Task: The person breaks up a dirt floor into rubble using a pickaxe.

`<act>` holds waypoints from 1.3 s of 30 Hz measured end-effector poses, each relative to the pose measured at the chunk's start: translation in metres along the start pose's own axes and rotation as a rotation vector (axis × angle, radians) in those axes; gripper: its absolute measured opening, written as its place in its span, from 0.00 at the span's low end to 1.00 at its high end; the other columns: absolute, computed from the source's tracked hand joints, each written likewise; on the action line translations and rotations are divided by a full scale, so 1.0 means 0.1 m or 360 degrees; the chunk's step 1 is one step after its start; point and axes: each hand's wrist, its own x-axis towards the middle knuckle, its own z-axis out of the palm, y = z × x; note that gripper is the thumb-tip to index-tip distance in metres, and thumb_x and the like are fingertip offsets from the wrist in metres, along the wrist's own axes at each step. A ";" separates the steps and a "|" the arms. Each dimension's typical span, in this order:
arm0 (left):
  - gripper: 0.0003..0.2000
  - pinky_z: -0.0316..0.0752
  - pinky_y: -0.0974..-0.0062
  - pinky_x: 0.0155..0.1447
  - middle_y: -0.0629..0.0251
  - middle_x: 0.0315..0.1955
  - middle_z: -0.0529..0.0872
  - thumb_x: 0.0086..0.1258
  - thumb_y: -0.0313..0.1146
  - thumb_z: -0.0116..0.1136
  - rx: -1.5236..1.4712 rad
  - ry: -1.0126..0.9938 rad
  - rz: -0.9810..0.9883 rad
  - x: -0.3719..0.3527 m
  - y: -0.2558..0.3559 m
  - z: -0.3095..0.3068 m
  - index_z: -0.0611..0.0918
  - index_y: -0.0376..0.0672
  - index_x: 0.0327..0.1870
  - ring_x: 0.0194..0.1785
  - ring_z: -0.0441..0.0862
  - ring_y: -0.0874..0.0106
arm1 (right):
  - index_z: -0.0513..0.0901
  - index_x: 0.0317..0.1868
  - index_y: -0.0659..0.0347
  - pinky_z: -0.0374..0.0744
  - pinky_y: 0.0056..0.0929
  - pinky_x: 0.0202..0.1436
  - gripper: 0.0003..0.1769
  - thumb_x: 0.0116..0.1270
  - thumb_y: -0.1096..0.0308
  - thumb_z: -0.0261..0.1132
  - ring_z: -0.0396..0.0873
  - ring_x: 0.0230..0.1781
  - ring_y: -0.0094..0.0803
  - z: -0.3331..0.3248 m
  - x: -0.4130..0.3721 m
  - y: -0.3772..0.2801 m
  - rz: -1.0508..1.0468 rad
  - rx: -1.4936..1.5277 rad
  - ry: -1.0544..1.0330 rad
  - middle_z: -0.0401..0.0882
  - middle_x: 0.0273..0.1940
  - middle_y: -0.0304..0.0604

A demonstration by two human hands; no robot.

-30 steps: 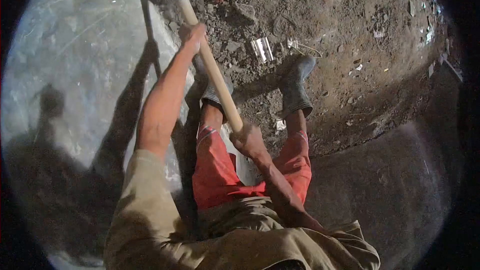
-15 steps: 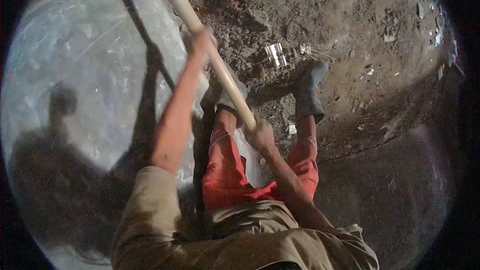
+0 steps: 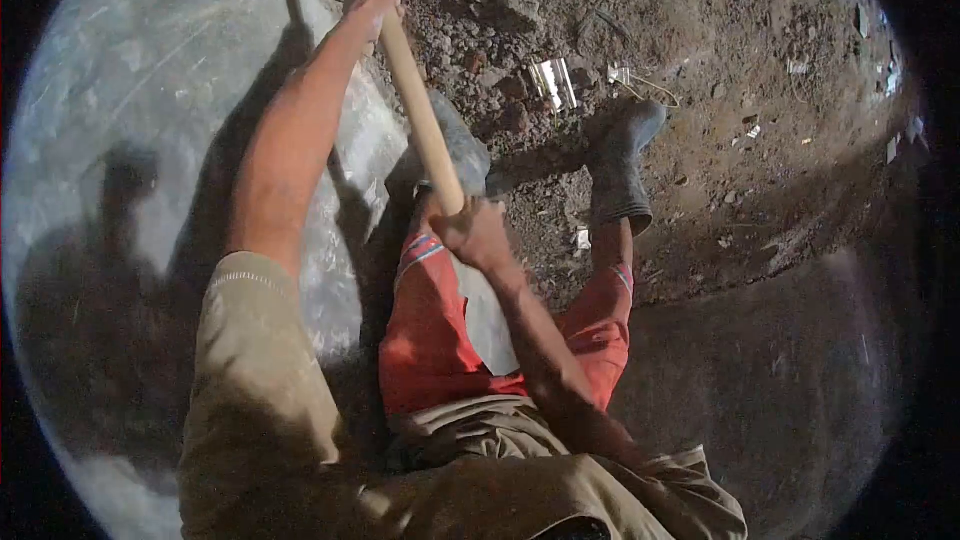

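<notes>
A pale wooden handle (image 3: pixel 416 90) slants from the top edge down to my thighs, and its far end is out of view. My left hand (image 3: pixel 377 2) is wrapped round its upper part, over the border between grey concrete and soil. Lower down, my right hand (image 3: pixel 474 232) grips the near end, just above my red shorts. Beyond the handle lie loose dark soil and rubble (image 3: pixel 505 10). A crumpled shiny wrapper (image 3: pixel 553 85) rests on the soil to its right.
Smooth grey concrete (image 3: pixel 130 70) with shadows spans the left. My boots stand apart, one at the concrete's edge, the other boot (image 3: pixel 622 165) on the soil. A small wrapper with a thin loop (image 3: pixel 622 74) lies near its toe. Scraps litter the right side.
The handle's near end has shifted left and up, and its slant is steeper. Both my hands have moved up and left with it, still gripping.
</notes>
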 end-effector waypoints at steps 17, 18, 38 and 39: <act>0.07 0.63 0.73 0.16 0.67 0.10 0.66 0.50 0.32 0.46 -0.0681 0.0209 -0.0404 -1.32 -0.85 1.13 0.66 0.45 0.15 0.11 0.64 0.71 | 0.73 0.20 0.64 0.73 0.34 0.19 0.11 0.51 0.65 0.53 0.75 0.20 0.43 -1.27 -1.57 0.68 -0.0353 -0.0796 -0.0018 0.73 0.18 0.49; 0.08 0.63 0.73 0.15 0.69 0.09 0.66 0.52 0.34 0.45 -0.0652 0.0207 -0.0439 -1.40 -0.80 1.47 0.66 0.45 0.15 0.11 0.63 0.72 | 0.73 0.21 0.64 0.72 0.33 0.20 0.10 0.50 0.66 0.53 0.75 0.20 0.42 -1.49 -1.73 0.76 -0.0521 -0.0693 -0.0046 0.73 0.19 0.50; 0.07 0.66 0.77 0.15 0.65 0.10 0.72 0.53 0.32 0.50 -0.0374 0.0482 0.0602 -1.87 0.75 0.13 0.73 0.38 0.21 0.11 0.69 0.74 | 0.73 0.35 0.62 0.70 0.39 0.31 0.20 0.41 0.61 0.62 0.72 0.27 0.50 -0.26 -0.62 -0.05 -0.0473 -0.0025 0.0332 0.73 0.25 0.55; 0.07 0.66 0.77 0.15 0.65 0.10 0.72 0.53 0.32 0.50 -0.0391 0.0481 0.0567 -1.63 0.55 0.02 0.73 0.38 0.21 0.11 0.69 0.74 | 0.73 0.33 0.62 0.71 0.39 0.30 0.19 0.41 0.60 0.62 0.72 0.27 0.49 -0.17 -0.55 -0.11 -0.0453 -0.0051 0.0316 0.73 0.25 0.55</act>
